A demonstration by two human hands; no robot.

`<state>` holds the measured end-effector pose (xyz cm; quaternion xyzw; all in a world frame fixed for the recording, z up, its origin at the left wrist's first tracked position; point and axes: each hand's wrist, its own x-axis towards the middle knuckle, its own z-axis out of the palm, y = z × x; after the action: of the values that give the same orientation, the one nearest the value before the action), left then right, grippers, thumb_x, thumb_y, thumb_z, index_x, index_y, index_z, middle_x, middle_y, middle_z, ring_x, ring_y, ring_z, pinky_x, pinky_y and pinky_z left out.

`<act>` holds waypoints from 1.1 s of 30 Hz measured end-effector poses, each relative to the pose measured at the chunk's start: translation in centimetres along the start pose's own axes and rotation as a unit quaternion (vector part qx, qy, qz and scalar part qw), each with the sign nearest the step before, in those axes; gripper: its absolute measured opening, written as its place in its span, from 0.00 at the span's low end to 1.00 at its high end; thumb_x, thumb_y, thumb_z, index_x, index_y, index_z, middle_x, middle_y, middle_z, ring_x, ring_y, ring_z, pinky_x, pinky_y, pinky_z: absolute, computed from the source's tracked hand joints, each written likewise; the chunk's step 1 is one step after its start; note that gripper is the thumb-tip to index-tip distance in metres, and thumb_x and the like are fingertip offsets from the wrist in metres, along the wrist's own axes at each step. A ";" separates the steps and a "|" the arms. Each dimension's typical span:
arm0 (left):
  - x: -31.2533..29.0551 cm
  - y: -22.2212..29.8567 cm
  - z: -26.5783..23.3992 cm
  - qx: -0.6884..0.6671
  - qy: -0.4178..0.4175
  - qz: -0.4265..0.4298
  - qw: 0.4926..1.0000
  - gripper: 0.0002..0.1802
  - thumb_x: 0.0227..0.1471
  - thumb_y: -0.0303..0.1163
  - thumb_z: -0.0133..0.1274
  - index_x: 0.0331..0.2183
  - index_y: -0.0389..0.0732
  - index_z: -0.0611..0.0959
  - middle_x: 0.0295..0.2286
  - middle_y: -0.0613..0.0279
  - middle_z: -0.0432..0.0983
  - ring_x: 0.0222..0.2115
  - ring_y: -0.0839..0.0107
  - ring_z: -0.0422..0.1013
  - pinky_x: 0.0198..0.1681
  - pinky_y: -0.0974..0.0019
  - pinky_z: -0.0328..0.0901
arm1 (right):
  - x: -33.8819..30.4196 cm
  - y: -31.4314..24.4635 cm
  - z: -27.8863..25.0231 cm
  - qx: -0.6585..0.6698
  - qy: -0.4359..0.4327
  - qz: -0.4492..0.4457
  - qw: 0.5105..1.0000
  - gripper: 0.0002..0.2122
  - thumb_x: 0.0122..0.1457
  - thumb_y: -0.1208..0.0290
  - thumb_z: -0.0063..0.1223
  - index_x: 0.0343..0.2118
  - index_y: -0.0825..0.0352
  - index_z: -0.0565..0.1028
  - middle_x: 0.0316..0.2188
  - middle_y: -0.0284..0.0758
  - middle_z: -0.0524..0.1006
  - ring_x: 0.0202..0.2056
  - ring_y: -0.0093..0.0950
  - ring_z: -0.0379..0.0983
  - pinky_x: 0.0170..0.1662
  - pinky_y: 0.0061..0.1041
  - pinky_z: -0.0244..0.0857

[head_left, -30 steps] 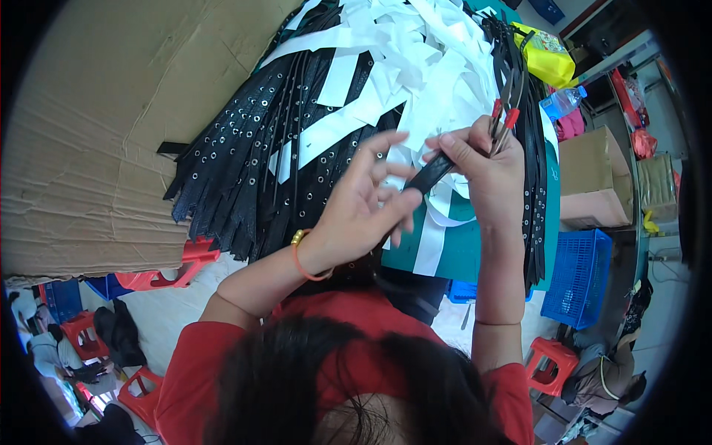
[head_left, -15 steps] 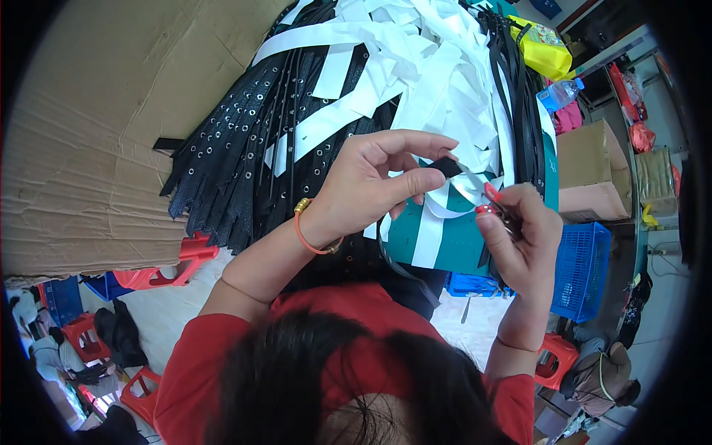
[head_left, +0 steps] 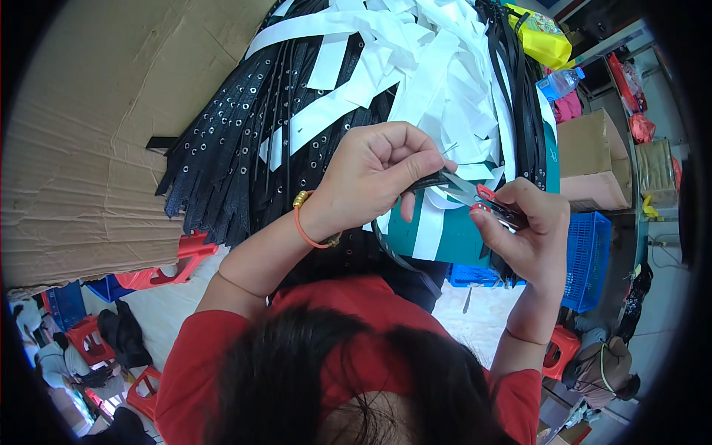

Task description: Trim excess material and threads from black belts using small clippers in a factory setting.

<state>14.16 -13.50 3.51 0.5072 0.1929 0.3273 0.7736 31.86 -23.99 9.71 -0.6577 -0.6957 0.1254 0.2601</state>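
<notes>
Between the thumb and fingers of my left hand (head_left: 378, 174) is the end of a black strap (head_left: 430, 180). My right hand (head_left: 535, 226) grips a pair of small thread snips (head_left: 461, 190) with metal blades and a red part near the fingers. The blade tips reach the strap's end, right beside my left thumb; whether they touch it I cannot tell. Below both hands lies a green mat (head_left: 404, 231). A heap of white strips (head_left: 445, 89) covers its far part. Many black straps with metal eyelets (head_left: 237, 141) fan out to the left.
A large cardboard sheet (head_left: 81, 148) rises at the left. On the right are a yellow bag (head_left: 545, 41), a plastic bottle (head_left: 561, 84), a cardboard box (head_left: 593, 159) and a blue basket (head_left: 588, 259). Red stools (head_left: 560, 352) stand lower down; a person (head_left: 604, 367) sits at lower right.
The snips have come in closer to the strap, their blades now at its end. My left hand has turned slightly, and the strap's end now lies flatter between its fingers.
</notes>
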 end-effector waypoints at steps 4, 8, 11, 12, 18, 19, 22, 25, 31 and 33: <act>0.0 -0.2 -0.5 0.032 -0.026 -0.024 0.999 0.08 0.52 0.28 0.48 0.28 0.32 0.74 0.28 0.52 0.77 0.09 0.87 0.61 0.09 0.84 0.52 | 0.6 0.9 0.2 0.081 -0.042 -0.009 0.996 0.13 0.43 0.70 0.62 0.18 0.69 0.67 0.12 0.27 0.65 0.15 0.12 0.57 0.18 0.13 0.48; 0.0 0.0 -0.9 0.043 -0.043 -0.037 0.997 0.08 0.52 0.28 0.47 0.27 0.31 0.74 0.26 0.53 0.77 0.08 0.87 0.60 0.09 0.84 0.53 | 0.9 2.1 0.7 0.134 -0.072 -0.003 0.988 0.14 0.42 0.69 0.62 0.17 0.68 0.66 0.12 0.27 0.65 0.15 0.12 0.56 0.17 0.14 0.46; 0.0 0.3 -1.1 0.020 -0.055 -0.065 0.996 0.10 0.51 0.29 0.50 0.27 0.30 0.77 0.19 0.62 0.76 0.07 0.84 0.62 0.09 0.81 0.54 | 1.1 2.9 1.1 0.192 -0.087 -0.001 0.977 0.15 0.41 0.65 0.63 0.17 0.68 0.67 0.12 0.27 0.65 0.14 0.12 0.55 0.17 0.14 0.45; 0.0 0.4 -1.2 0.023 -0.066 -0.083 0.994 0.11 0.51 0.30 0.51 0.27 0.30 0.77 0.18 0.63 0.75 0.07 0.85 0.61 0.08 0.81 0.53 | 1.2 3.2 1.1 0.204 -0.101 -0.002 0.974 0.16 0.41 0.64 0.63 0.17 0.68 0.67 0.12 0.27 0.65 0.14 0.12 0.56 0.17 0.14 0.45; 0.1 0.6 -1.1 0.014 -0.094 -0.119 0.988 0.11 0.51 0.32 0.51 0.26 0.32 0.76 0.23 0.56 0.77 0.06 0.88 0.57 0.07 0.85 0.51 | 1.3 4.3 2.0 0.271 -0.122 0.013 0.955 0.17 0.40 0.60 0.63 0.17 0.68 0.67 0.11 0.27 0.66 0.13 0.13 0.57 0.16 0.14 0.45; 0.2 0.6 -1.1 0.011 -0.095 -0.122 0.988 0.11 0.51 0.32 0.51 0.26 0.32 0.76 0.23 0.56 0.77 0.06 0.88 0.58 0.07 0.85 0.51 | 1.3 4.5 2.2 0.290 -0.114 0.016 0.950 0.17 0.40 0.60 0.63 0.16 0.68 0.67 0.11 0.27 0.66 0.12 0.13 0.57 0.15 0.14 0.45; 0.3 0.3 -1.2 0.000 -0.100 -0.118 0.988 0.11 0.51 0.32 0.51 0.26 0.32 0.76 0.23 0.55 0.77 0.06 0.88 0.58 0.07 0.85 0.50 | 1.2 5.1 2.5 0.300 -0.128 0.022 0.945 0.16 0.41 0.61 0.63 0.16 0.68 0.67 0.11 0.27 0.66 0.12 0.13 0.57 0.15 0.14 0.46; 0.4 0.4 -1.1 0.009 -0.093 -0.126 0.988 0.11 0.50 0.32 0.51 0.26 0.32 0.76 0.23 0.55 0.77 0.06 0.88 0.57 0.07 0.85 0.50 | 1.2 5.2 2.9 0.291 -0.104 -0.005 0.951 0.15 0.41 0.64 0.62 0.16 0.68 0.67 0.11 0.27 0.66 0.12 0.13 0.57 0.15 0.14 0.46; 0.8 0.2 -0.9 0.023 -0.068 -0.111 0.991 0.09 0.51 0.29 0.49 0.27 0.31 0.75 0.24 0.54 0.77 0.06 0.88 0.58 0.07 0.84 0.52 | 0.7 5.6 4.1 0.266 0.011 -0.057 0.962 0.17 0.45 0.59 0.60 0.18 0.67 0.66 0.10 0.25 0.62 0.11 0.13 0.53 0.14 0.14 0.44; 1.0 0.0 -0.6 0.014 -0.053 -0.077 0.996 0.09 0.52 0.29 0.49 0.28 0.31 0.75 0.25 0.53 0.77 0.06 0.87 0.59 0.07 0.84 0.52 | 0.5 5.8 4.6 0.434 0.020 0.024 0.901 0.19 0.47 0.55 0.58 0.20 0.66 0.65 0.09 0.24 0.59 0.11 0.12 0.51 0.14 0.14 0.42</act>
<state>14.54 -12.38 3.30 0.5184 0.1949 0.2370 0.7982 34.41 -22.10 3.02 -0.4988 -0.5509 0.4075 0.5307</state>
